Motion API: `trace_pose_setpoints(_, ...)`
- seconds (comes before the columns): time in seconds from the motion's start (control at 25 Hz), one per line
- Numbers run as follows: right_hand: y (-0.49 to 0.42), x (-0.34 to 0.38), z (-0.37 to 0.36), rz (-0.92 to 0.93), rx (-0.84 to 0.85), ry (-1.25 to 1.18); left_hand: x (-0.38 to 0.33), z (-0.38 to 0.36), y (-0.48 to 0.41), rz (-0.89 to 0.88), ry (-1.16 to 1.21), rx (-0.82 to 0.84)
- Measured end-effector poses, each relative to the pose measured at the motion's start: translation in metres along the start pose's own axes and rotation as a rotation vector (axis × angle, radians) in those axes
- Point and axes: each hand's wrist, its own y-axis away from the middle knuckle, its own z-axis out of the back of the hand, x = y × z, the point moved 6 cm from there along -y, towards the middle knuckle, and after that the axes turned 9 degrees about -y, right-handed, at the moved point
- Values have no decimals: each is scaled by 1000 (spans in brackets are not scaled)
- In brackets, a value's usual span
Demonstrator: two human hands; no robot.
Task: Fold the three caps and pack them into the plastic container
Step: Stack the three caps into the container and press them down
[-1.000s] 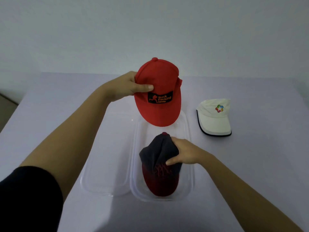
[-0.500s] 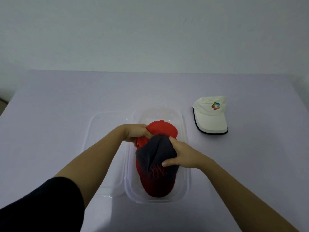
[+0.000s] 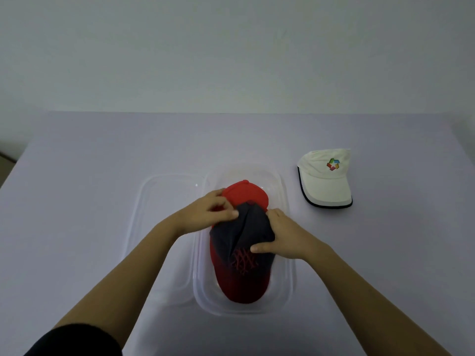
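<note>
A black sleeve (image 3: 74, 340) is showing at the lower left, and from it the left arm is reaching up toward the middle of the pale table (image 3: 77, 201). A clear lid (image 3: 154, 201) is lying flat just beside the left wall of the plastic container (image 3: 289, 253), their edges touching or nearly so. The left hand (image 3: 205, 214) is resting over the container's left side with fingers curled, pinching the left edge of the dark grey cap (image 3: 244, 235) where it overlaps the red cap (image 3: 244, 192). The red cap is lying in the far half of the container, partly tucked under the grey one. The grey cap, with a dark red brim pointing toward the person, is filling the near half. The right hand (image 3: 285, 237) is pressing down on the grey cap's right side, fingers closed around its crown and thumb lying across the red stitching. Well to the right, 1 white cap (image 3: 325, 181) is sitting on the table outside the container, brim toward the person.
</note>
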Motion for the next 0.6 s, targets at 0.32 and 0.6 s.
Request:
trace_pose_setpoints(0.32,1,4,-4,-19,20,-33,14,-4,6,34,-323,24)
trace_pose_setpoints(0.6,5,8,-2,64,-73,136,14,-12,9,63,-322,42)
